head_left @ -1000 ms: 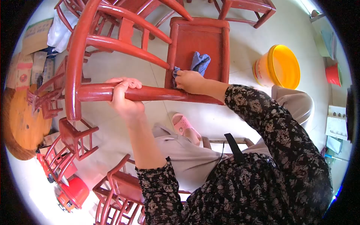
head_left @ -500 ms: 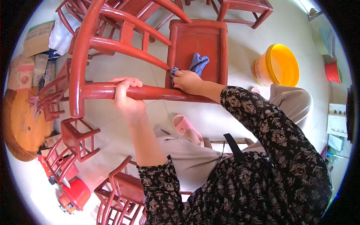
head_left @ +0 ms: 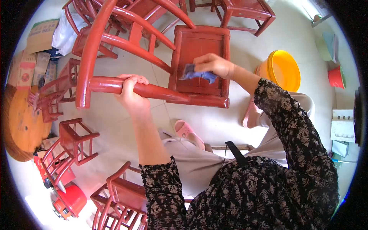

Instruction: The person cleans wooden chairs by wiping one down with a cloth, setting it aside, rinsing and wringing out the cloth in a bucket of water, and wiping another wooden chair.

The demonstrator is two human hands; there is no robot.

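Note:
My left hand [head_left: 133, 92] is wrapped round a thick rounded post of a glossy red wooden chair [head_left: 201, 44]. The chair's flat seat faces up in front of me, and its back with curved rails stretches to the left. Over the seat, my right hand [head_left: 215, 66] holds a bunched blue cloth [head_left: 201, 76] between thumb and fingers. Part of the cloth hangs below the hand, near the seat surface; whether it touches the wood I cannot tell.
A yellow bucket [head_left: 284, 71] stands on the floor to the right of the chair. More red chairs [head_left: 251, 9] are at the top and lower left. A round wooden tabletop [head_left: 28, 122] and cardboard boxes [head_left: 42, 34] line the left side. A red bucket [head_left: 72, 199] is lower left.
My right hand has moved from the seat's near left corner up and right, lifting the cloth with it. My left hand still grips the post, which has shifted slightly in view.

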